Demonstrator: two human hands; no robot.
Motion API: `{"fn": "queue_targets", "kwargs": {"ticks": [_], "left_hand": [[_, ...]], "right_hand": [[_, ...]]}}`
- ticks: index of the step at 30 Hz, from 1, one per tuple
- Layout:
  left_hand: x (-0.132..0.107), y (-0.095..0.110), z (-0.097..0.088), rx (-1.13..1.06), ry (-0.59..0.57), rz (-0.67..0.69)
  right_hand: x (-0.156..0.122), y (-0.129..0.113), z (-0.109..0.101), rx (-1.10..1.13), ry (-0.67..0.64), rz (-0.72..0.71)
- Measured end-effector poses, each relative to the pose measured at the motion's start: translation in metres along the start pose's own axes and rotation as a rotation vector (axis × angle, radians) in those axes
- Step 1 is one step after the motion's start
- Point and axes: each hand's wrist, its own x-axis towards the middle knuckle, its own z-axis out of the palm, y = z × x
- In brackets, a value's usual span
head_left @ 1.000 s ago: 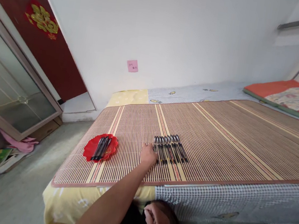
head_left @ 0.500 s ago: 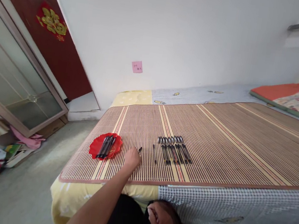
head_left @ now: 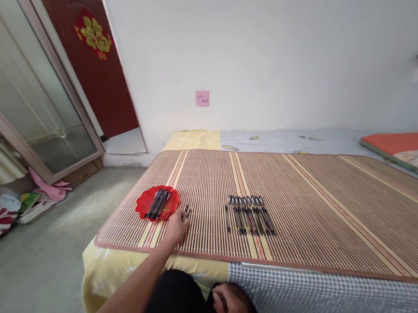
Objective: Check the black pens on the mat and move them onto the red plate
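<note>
My left hand (head_left: 177,226) is closed around a dark pen (head_left: 187,209), just off the right rim of a scalloped red plate (head_left: 142,203). Most of that pen is hidden by the fingers. Several black pens (head_left: 158,204) lie side by side on the plate. Farther right, a row of several clear-barrelled pens with dark ends (head_left: 251,216) lies on the striped mat (head_left: 206,177), with one slimmer pen or refill (head_left: 227,219) at its left end. My right hand (head_left: 232,309) rests on my knee, fingers curled, with nothing visible in it.
The mat covers a bed with a yellow and checked sheet (head_left: 291,289). A folded orange quilt (head_left: 403,141) lies at the far right. A pink note (head_left: 202,98) is stuck on the white wall. Clothes and other items (head_left: 9,205) lie on the floor at left.
My left hand has moved left with the pen, from the mat between plate and row to beside the plate's rim. The view has shifted slightly. My right hand stays on my knee.
</note>
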Motion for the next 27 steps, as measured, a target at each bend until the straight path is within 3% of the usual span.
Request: {"fn": "queue_targets", "kwargs": {"ticks": [3, 6, 11, 17, 27], "left_hand": [[-0.005, 0.002, -0.008, -0.208, -0.029, -0.041], [-0.022, 0.007, -0.015, -0.438, -0.146, -0.075], [-0.071, 0.019, -0.026, -0.734, -0.360, -0.119], [-0.116, 0.032, -0.032, -0.884, -0.462, -0.142], [-0.141, 0.038, -0.030, -1.009, -0.539, -0.178]], "right_hand": [[0.003, -0.005, -0.002, 0.046, -0.015, 0.050], [0.014, -0.014, -0.009, 0.180, -0.022, 0.168], [0.060, -0.048, -0.029, 0.544, 0.097, 0.280], [0.105, -0.087, -0.038, 0.905, 0.094, 0.358], [0.090, -0.100, -0.037, 1.037, -0.063, 0.344]]}}
